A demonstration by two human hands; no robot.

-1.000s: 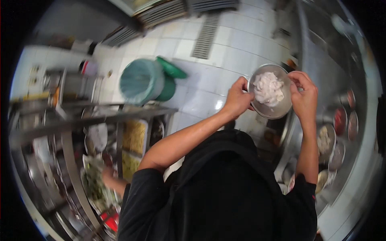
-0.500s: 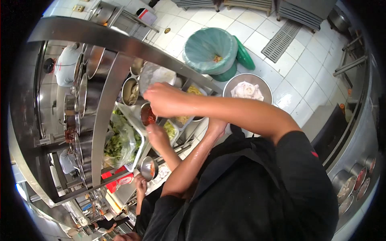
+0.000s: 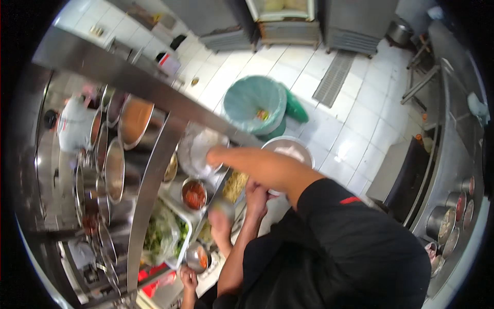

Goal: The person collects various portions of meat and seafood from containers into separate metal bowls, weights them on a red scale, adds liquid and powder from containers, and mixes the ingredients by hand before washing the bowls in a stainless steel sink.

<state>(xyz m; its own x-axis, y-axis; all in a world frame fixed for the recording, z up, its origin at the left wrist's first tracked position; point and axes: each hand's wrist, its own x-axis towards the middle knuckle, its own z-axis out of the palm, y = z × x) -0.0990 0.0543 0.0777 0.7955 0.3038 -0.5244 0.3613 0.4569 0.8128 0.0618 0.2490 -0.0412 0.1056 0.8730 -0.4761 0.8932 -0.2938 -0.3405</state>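
Observation:
My right arm reaches across in front of me. My right hand (image 3: 216, 155) is at a metal bowl (image 3: 188, 162) of white powder; its fingers are blurred and partly hidden. Beneath my right forearm, my left hand (image 3: 256, 200) looks closed, close to the near side of a metal bowl (image 3: 312, 155) with pale, whitish food. My forearm covers much of that bowl, and what my left fingers grip is hidden. Between the powder and a co-worker's blurred hand (image 3: 221, 226) stands a metal bowl of chopped red food (image 3: 194, 196).
The co-worker's other hand (image 3: 189, 278) is at a small bowl (image 3: 196, 257) with orange bits. Leafy greens (image 3: 159, 234) fill a white tray at left, under a steel shelf (image 3: 149, 201) with pots. A lined green bin (image 3: 254, 100) stands beyond the counter.
The view has shifted, so the scene sits lower. My right hand has moved from near the red food to the white powder. The co-worker's hand has moved right, away from the red food.

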